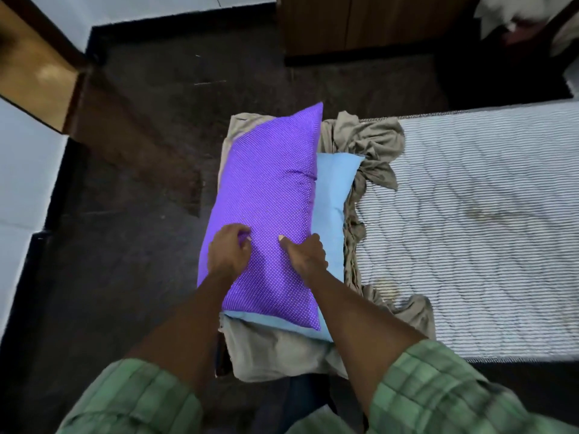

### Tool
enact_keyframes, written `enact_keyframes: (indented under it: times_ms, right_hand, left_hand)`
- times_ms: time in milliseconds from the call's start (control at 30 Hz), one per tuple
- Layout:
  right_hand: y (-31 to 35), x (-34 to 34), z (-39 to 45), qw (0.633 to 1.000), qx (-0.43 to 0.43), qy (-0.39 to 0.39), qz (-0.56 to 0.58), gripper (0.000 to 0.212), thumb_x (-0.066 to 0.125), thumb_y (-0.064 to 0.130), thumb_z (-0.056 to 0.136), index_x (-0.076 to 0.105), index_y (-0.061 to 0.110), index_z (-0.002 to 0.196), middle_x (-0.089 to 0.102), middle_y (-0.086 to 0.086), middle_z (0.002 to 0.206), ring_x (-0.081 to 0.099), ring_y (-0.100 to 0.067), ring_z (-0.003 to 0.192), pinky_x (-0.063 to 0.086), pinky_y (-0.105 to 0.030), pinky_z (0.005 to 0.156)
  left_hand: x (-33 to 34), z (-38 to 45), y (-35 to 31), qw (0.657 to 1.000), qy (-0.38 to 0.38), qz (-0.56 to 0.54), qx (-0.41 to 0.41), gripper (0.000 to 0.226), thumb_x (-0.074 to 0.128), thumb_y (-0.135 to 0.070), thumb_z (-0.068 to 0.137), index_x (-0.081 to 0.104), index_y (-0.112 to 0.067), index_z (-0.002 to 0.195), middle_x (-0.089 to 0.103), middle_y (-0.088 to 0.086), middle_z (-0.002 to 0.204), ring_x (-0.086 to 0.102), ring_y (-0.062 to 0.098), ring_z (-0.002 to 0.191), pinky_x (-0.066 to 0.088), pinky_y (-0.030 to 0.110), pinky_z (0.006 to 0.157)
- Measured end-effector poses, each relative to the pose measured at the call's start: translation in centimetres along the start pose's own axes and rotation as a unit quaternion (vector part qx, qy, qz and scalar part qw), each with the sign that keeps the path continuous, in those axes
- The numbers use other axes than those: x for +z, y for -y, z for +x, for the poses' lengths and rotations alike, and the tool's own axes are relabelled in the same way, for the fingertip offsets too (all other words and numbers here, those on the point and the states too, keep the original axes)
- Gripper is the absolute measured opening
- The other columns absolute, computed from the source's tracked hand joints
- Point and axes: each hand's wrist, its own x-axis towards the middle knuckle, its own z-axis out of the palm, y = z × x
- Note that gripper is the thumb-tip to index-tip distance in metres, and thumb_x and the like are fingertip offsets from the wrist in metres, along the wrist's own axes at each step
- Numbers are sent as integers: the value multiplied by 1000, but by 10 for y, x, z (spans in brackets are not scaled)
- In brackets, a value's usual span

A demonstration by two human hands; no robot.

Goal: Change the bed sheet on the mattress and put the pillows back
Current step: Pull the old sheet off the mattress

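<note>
A purple dotted pillow [269, 195] lies on top of a light blue pillow [333, 186] at the left end of the bed. My left hand [227, 250] grips the purple pillow's left edge with curled fingers. My right hand [305, 253] holds its right side, thumb on top and fingers tucked under. A crumpled beige sheet [371, 142] is bunched under and around the pillows. The striped bare mattress [476, 220] stretches to the right, with some stains on it.
Dark floor [134, 245] lies left of and beyond the bed. A wooden wardrobe [360, 23] stands at the back. A wooden door [28, 64] is at the upper left, beside a white wall. Clothes hang at the top right corner.
</note>
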Motion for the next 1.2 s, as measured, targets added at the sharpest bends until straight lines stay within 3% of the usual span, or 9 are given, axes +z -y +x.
enact_keyframes:
  times_ms: [200,367,500,600,700,867,1000,1100,1200]
  right_hand:
    - [-3,0,-11,999,19,-7,-50,41,60,34,96,61,13,132,65,-11,132,63,-35,118,51,-35,98]
    - [-38,-25,-21,997,4,-29,-73,49,55,36,100,56,15,144,58,-12,145,54,-33,132,42,-39,112]
    - [-81,-50,-18,988,37,-75,-127,36,60,31,96,67,8,122,68,-19,125,63,-36,119,49,-36,96]
    - [-92,-59,-9,981,88,-77,-156,44,56,37,98,68,5,124,68,-20,127,63,-36,120,51,-38,97]
    - [-76,-52,11,993,85,-81,-4,69,52,67,94,67,8,126,69,-18,124,64,-38,117,51,-41,98]
    - [-51,-20,61,982,49,-77,166,144,76,95,35,34,27,155,53,-4,150,54,-30,135,45,-54,111]
    - [-27,-32,41,951,66,-215,213,101,86,78,47,62,21,126,70,-3,122,68,-26,109,55,-47,99]
    - [-32,-27,55,944,94,-246,200,100,83,77,49,57,13,122,67,-11,121,66,-32,110,55,-49,96]
    - [-45,-20,85,957,104,-205,178,119,85,73,37,53,11,133,63,-14,131,65,-32,118,54,-47,100]
  left_hand:
    - [-8,-4,-8,998,50,-20,-14,17,69,-36,85,74,-32,102,74,-10,93,69,21,98,54,36,85]
    - [-5,17,-9,998,43,-2,-53,58,73,-42,87,55,-20,137,48,9,143,49,35,131,39,52,107]
    - [-6,33,5,980,87,-22,-180,101,76,-58,81,25,-18,159,29,18,160,31,38,147,24,56,117]
    - [3,40,26,962,188,-69,-184,118,77,-78,65,15,-40,158,36,19,158,43,39,141,35,53,114]
    - [7,48,21,939,210,-199,-185,102,88,-45,75,26,-41,156,48,10,150,55,34,128,47,39,102]
    - [23,71,11,871,146,-389,-263,101,94,-15,70,32,-17,149,59,9,136,66,22,105,58,36,78]
    - [22,89,11,870,176,-403,-223,88,84,0,77,42,-13,153,60,6,124,64,14,99,58,28,79]
    - [26,105,20,914,198,-322,-145,82,78,5,84,42,-19,155,59,1,130,60,13,111,55,34,98]
    - [38,109,35,946,134,-267,-123,97,99,-33,61,48,-32,144,53,8,134,61,19,111,51,51,105]
